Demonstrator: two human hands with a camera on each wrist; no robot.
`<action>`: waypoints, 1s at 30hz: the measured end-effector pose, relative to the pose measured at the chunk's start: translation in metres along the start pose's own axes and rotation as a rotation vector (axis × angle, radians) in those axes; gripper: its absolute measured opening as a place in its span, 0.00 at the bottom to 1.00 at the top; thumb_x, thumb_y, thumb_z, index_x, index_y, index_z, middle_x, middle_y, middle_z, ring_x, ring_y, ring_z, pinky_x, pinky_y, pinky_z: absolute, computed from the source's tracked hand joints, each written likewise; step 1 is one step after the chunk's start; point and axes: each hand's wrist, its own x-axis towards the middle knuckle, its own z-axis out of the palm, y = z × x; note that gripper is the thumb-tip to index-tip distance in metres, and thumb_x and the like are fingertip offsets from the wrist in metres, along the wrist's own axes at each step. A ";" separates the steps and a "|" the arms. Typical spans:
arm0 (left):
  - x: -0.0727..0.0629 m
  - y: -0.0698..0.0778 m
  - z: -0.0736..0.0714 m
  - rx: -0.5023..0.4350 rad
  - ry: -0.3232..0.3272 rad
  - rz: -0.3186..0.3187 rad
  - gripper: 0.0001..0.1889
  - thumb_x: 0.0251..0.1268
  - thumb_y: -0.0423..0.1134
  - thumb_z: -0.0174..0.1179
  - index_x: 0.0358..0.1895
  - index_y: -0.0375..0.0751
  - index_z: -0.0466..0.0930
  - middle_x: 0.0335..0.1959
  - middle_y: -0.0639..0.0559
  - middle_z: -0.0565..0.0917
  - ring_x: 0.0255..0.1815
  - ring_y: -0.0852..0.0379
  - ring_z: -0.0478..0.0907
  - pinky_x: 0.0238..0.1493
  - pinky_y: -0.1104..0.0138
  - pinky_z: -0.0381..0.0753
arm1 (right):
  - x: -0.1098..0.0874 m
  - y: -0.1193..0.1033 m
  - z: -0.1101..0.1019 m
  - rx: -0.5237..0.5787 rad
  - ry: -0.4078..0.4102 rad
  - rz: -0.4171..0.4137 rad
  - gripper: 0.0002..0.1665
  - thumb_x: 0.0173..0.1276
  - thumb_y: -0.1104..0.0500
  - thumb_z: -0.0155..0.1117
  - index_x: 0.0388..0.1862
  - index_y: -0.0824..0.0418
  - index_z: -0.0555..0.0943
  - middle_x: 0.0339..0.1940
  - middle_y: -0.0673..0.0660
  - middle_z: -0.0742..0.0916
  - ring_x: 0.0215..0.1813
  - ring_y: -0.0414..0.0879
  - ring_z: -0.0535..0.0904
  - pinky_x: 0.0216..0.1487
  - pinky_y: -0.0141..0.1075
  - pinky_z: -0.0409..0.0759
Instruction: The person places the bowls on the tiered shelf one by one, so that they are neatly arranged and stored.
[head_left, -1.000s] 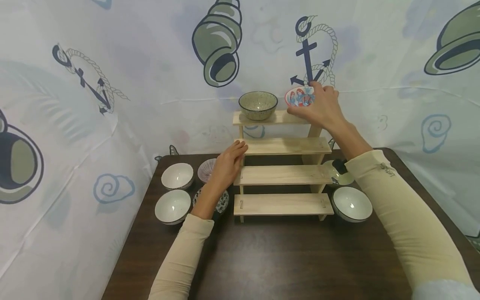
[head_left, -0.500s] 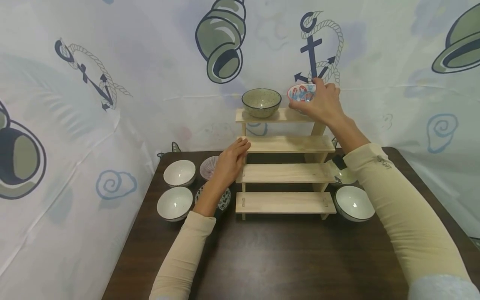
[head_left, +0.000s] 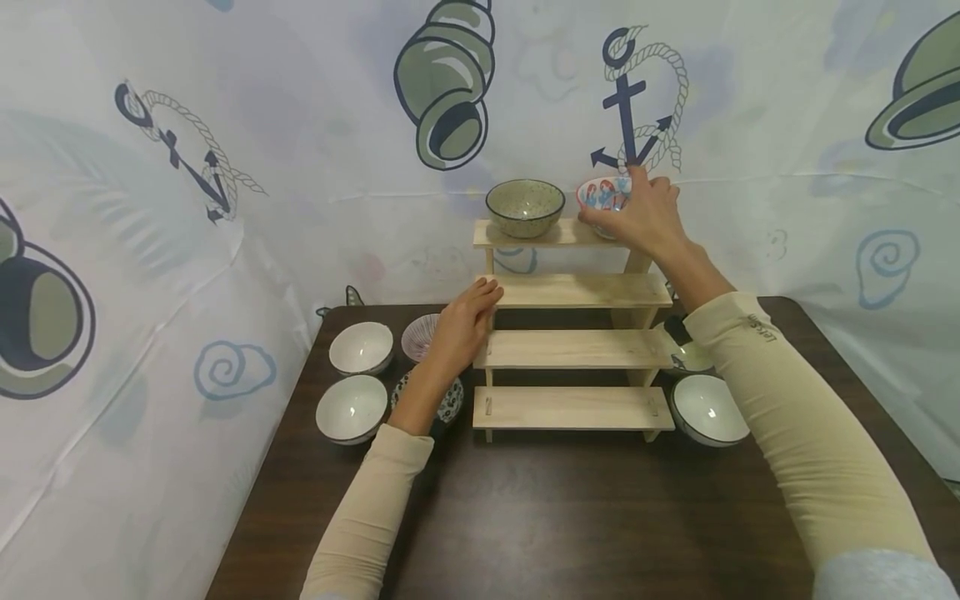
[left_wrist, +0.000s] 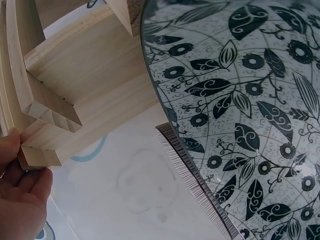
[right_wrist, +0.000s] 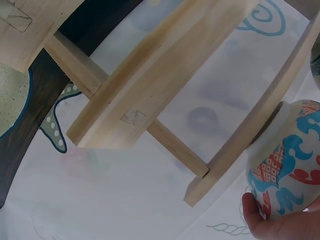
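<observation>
At the right end of the top board, my right hand point(head_left: 648, 217) grips a small bowl point(head_left: 598, 194) with a red and blue pattern. In the right wrist view the bowl point(right_wrist: 287, 172) has its foot right at the top board point(right_wrist: 260, 115), with a thumb or finger point(right_wrist: 255, 220) against its side. My left hand point(head_left: 461, 329) holds the left end of the second board from the top on the wooden tiered stand point(head_left: 573, 350). Fingers point(left_wrist: 42, 187) and thumb pinch that board's end in the left wrist view. A speckled greenish bowl point(head_left: 525, 212) sits on the top board's left.
Left of the stand are two white bowls point(head_left: 361, 348), a purple striped bowl point(head_left: 417, 335) and a dark floral bowl point(left_wrist: 250, 115), partly behind my left arm. On the right stand a pale green bowl point(head_left: 686, 354) and a white bowl point(head_left: 710, 408). Patterned cloth point(head_left: 300, 167) hangs behind.
The red and blue bowl in my right hand has come slightly down toward the top board. My left hand stays on the stand. The head view has shifted a little.
</observation>
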 end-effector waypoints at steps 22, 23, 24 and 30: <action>-0.002 0.001 -0.004 -0.005 0.018 0.014 0.19 0.80 0.33 0.54 0.68 0.38 0.79 0.73 0.45 0.76 0.80 0.47 0.67 0.79 0.52 0.67 | -0.007 0.005 -0.007 -0.049 -0.078 -0.092 0.75 0.58 0.22 0.64 0.87 0.59 0.40 0.82 0.77 0.56 0.81 0.75 0.54 0.77 0.68 0.59; -0.002 0.001 -0.004 -0.005 0.012 0.008 0.19 0.81 0.33 0.53 0.69 0.39 0.79 0.74 0.45 0.76 0.80 0.47 0.66 0.79 0.52 0.66 | -0.008 0.006 -0.007 -0.043 -0.084 -0.097 0.75 0.57 0.22 0.65 0.87 0.59 0.40 0.82 0.77 0.56 0.81 0.75 0.53 0.77 0.69 0.59; -0.003 0.001 -0.004 -0.005 0.008 0.004 0.19 0.81 0.33 0.53 0.69 0.39 0.78 0.74 0.45 0.75 0.80 0.47 0.66 0.79 0.52 0.66 | -0.009 0.007 -0.007 -0.041 -0.091 -0.100 0.76 0.57 0.22 0.66 0.87 0.59 0.39 0.82 0.77 0.55 0.81 0.75 0.52 0.77 0.69 0.58; -0.005 0.003 -0.004 -0.012 -0.005 0.010 0.19 0.81 0.33 0.53 0.69 0.38 0.78 0.74 0.43 0.75 0.80 0.46 0.66 0.79 0.51 0.66 | -0.019 0.015 -0.009 -0.039 -0.098 -0.112 0.77 0.57 0.23 0.68 0.87 0.56 0.36 0.85 0.75 0.49 0.83 0.75 0.46 0.77 0.72 0.56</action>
